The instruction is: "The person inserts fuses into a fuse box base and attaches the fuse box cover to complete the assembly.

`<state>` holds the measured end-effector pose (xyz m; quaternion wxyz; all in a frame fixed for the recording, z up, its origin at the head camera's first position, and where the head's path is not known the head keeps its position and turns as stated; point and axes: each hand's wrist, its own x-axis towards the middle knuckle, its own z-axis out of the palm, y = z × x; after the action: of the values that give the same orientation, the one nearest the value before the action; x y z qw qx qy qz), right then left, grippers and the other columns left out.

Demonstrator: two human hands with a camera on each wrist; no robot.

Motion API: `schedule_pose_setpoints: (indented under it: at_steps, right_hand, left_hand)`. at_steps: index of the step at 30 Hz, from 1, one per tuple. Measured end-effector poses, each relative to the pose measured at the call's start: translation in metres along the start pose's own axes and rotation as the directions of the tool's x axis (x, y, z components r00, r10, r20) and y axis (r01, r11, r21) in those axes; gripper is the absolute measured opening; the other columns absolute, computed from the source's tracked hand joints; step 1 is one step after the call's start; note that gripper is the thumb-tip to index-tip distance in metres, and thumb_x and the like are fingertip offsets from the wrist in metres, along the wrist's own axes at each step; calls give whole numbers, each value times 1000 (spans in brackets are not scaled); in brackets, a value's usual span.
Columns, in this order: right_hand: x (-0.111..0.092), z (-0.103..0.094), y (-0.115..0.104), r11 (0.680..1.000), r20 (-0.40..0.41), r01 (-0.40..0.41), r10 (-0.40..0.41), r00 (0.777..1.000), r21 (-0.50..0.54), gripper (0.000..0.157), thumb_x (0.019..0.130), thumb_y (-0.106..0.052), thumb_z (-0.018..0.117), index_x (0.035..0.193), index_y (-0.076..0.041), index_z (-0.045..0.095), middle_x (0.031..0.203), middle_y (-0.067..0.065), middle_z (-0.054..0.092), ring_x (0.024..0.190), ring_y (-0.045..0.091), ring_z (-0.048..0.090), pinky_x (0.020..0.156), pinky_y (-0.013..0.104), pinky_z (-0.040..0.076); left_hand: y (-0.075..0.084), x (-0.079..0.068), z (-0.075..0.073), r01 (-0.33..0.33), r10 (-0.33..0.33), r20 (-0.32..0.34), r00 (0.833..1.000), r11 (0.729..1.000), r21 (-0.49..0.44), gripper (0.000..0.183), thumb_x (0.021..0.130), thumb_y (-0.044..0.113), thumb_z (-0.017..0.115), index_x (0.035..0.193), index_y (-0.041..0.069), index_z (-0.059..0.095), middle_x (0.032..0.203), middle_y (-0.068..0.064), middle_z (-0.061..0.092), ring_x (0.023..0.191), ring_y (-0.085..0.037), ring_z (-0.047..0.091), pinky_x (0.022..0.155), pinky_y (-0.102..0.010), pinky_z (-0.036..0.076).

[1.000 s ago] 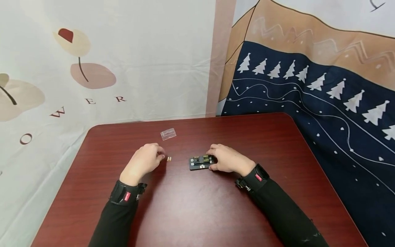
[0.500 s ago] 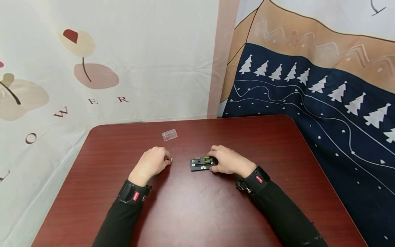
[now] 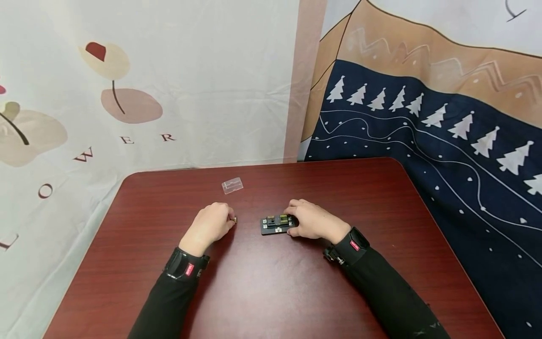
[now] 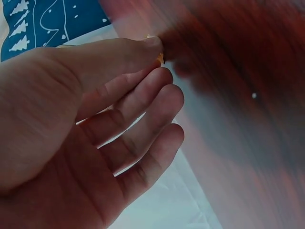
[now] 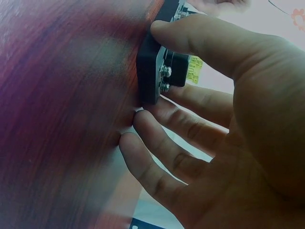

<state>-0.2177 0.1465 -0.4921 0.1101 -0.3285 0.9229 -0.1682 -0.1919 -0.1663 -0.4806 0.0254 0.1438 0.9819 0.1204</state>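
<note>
My left hand (image 3: 209, 222) pinches a small yellowish piece (image 3: 235, 220) between thumb and forefinger, close over the table. In the left wrist view only slivers of that yellow piece (image 4: 160, 58) show past the thumb tip; its kind cannot be made out. A flat black rectangular block (image 3: 271, 230) with metal screws and a yellow label lies to the right of it. My right hand (image 3: 312, 219) holds this block by its right end, thumb on the near edge and fingers at the far side. The right wrist view shows the thumb on the black block (image 5: 148, 62).
A clear plastic cover (image 3: 232, 185) lies on the reddish-brown table (image 3: 271, 287), behind my left hand. Printed cloth (image 3: 220, 94) hangs behind the table's far edge. Both wrists wear black straps with small devices.
My left hand has moved slightly right and taken the small yellowish piece that lay on the table between its fingertips. The right hand and the black block have stayed put.
</note>
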Motion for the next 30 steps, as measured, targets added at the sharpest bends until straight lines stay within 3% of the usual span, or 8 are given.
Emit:
schedule_pose_setpoints:
  at_steps: [13, 20, 30]
  right_hand:
    - [1, 1, 0, 1000, -1, -3, 3, 1000, -9, 47, 84, -33, 83, 126, -14, 74, 108, -4, 60, 98, 15, 55, 86, 36, 51]
    - [1, 1, 0, 1000, 0, 13, -13, 1000, -20, 47, 84, -34, 83, 125, -13, 74, 108, -3, 60, 98, 16, 55, 85, 36, 51]
    - [1, 2, 1, 1000, 4, 3, -3, 1000, -25, 50, 84, -35, 82, 128, -13, 73, 110, -3, 60, 99, 16, 54, 86, 37, 51]
  left_hand:
    - [0, 1, 3, -15, 16, 20, 1000, 1000, -6, 19, 85, 15, 72, 70, 16, 60, 75, 0, 56, 69, -21, 54, 64, -41, 47]
    - [-2, 2, 3, -1, 1, 22, 1000, 1000, 5, 12, 91, 21, 71, 82, 14, 70, 84, -1, 64, 77, -22, 61, 72, -45, 55]
    - [-5, -1, -4, -23, 23, -34, 999, 1000, 10, 12, 96, 22, 72, 92, 11, 75, 90, -3, 67, 82, -25, 66, 76, -49, 59]
